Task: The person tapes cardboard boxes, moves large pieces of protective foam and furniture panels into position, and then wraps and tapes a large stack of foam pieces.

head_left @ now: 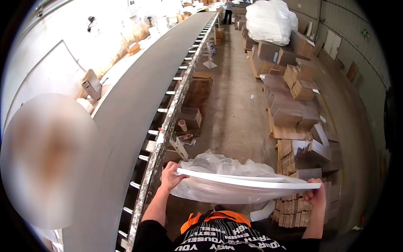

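A long, thin white strip or panel (247,183), seen nearly edge-on and bowed slightly, stretches across in front of my body. My left hand (171,176) grips its left end, thumb and fingers closed on it. At the other end my right hand (317,194) is closed round the edge, fingers underneath. A second white edge shows just behind the first; whether it is a separate piece I cannot tell. Crumpled clear plastic film (218,161) billows behind and hangs below the panel between my hands.
A grey conveyor belt (138,80) with a worn metal side rail (178,94) runs along my left. Stacks of cardboard (289,101) on pallets line the right. A pink cup (182,124) stands beside a box near the conveyor. A person (228,11) stands far off; a blurred patch covers the left.
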A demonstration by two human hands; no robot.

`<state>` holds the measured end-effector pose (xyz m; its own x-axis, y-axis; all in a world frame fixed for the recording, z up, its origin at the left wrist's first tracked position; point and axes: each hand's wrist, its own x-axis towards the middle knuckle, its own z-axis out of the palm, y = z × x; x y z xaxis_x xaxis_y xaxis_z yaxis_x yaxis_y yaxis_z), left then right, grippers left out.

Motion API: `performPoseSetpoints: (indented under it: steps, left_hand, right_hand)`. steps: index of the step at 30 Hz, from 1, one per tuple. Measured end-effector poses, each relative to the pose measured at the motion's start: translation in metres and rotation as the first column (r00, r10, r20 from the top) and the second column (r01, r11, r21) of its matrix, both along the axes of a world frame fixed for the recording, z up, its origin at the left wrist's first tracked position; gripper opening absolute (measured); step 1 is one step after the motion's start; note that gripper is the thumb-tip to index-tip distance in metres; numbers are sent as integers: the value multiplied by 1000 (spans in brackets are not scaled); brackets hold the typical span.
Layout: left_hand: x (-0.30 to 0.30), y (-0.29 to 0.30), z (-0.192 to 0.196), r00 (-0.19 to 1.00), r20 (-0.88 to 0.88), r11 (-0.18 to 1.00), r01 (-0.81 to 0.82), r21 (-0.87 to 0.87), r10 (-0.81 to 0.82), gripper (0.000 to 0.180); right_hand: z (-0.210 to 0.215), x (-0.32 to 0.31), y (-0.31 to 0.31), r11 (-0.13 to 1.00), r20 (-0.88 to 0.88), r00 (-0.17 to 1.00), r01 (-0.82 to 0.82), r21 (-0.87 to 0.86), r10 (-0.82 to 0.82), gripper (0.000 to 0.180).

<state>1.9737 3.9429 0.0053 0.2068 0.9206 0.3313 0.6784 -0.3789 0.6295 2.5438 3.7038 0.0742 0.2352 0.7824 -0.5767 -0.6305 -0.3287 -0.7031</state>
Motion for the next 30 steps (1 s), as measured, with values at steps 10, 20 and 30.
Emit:
performPoseSetpoints:
  steps: [10,20,30]
  left_hand:
    - [31,27,289,793,606,983,-58,177,-62,55]
    - [-231,-131,531,369,766,753,-217,621,-526,27]
    - [-242,-338,389,294,919,191,-918,348,-263,42]
  right_hand:
    - [-26,4,39,996,652,753,-45,-80,87,75]
    - [-46,-255,204,515,978,-89,-857,22,-191,101]
    - [-324,-331,319,-251,202,-979,-198,-948,10,106]
